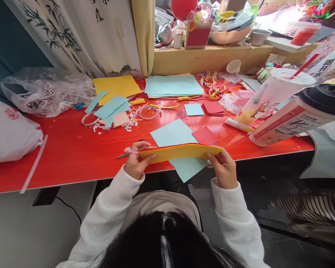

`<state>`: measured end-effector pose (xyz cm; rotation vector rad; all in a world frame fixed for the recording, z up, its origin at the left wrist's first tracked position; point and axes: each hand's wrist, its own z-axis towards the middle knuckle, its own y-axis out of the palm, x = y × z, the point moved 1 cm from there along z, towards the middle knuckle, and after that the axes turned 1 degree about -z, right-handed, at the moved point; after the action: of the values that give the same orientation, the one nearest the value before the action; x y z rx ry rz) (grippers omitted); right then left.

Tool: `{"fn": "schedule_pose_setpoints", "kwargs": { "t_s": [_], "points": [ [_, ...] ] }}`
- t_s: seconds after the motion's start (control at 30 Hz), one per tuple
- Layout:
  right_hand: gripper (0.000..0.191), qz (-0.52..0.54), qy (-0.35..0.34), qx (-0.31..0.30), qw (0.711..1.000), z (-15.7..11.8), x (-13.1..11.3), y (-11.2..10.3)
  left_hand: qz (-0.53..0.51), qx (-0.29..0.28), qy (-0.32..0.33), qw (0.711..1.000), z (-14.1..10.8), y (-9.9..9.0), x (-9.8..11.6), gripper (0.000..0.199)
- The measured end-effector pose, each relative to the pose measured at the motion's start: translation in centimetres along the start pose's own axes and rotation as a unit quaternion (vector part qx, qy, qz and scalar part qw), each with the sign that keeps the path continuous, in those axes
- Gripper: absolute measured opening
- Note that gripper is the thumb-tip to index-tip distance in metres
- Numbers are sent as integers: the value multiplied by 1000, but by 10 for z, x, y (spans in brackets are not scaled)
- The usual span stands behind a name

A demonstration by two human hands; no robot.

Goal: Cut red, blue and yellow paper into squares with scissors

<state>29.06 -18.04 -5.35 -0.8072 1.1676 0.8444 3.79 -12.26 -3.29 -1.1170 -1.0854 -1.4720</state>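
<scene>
A long yellow paper strip (178, 152) with a red edge along its top is stretched level between my hands. My left hand (136, 160) pinches its left end, thumb in front. At the right end my right hand (223, 166) grips it the same way. Behind and below the strip lies a light blue paper sheet (171, 133), partly covered, with a corner past the table edge. A red paper square (205, 136) rests beside that sheet. Close to my left hand, scissors (122, 156) show only in part.
On the red table (72, 149) are a blue paper stack (173, 85), yellow paper (115, 87), red squares (213, 108) and paper scraps (125, 121). Two drink cups, one with a black lid (325, 98), stand at the right. White plastic bag (12, 130) sits at the left.
</scene>
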Motion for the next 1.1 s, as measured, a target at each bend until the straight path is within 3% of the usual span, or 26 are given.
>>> {"fn": "schedule_pose_setpoints", "kwargs": {
  "t_s": [0.2,0.27,0.33,0.43,0.53,0.6,0.7,0.8,0.9,1.0,1.1],
  "points": [
    [15,-2,-57,55,997,-11,-5,-8,-1,-39,-29,999,0,-2,7,35],
    [14,0,-71,43,997,-16,-15,-13,-21,-40,-60,997,-3,-1,9,35],
    [14,-15,-59,-7,998,-14,-25,-18,-37,-8,-105,994,-5,2,11,28],
    [22,-44,-6,-68,997,9,-30,-24,-63,81,-150,983,-5,5,13,24],
    [34,-157,0,10,988,52,-19,-27,-80,152,-156,973,0,4,12,28],
    [41,-309,-4,13,951,77,-5,-25,-88,166,-162,969,4,2,9,31],
    [41,-341,19,13,940,97,13,-22,-93,169,-164,967,7,0,7,34],
    [29,-306,28,13,952,97,16,-25,-102,176,-158,966,6,0,6,36],
    [26,-227,3,38,973,87,5,-31,-106,183,-157,965,5,1,7,34],
    [27,-13,9,77,997,73,-15,-27,-116,200,-145,962,4,2,8,33],
    [25,206,33,53,977,59,-33,-4,-125,216,-131,960,3,3,9,34]
  ]
}}
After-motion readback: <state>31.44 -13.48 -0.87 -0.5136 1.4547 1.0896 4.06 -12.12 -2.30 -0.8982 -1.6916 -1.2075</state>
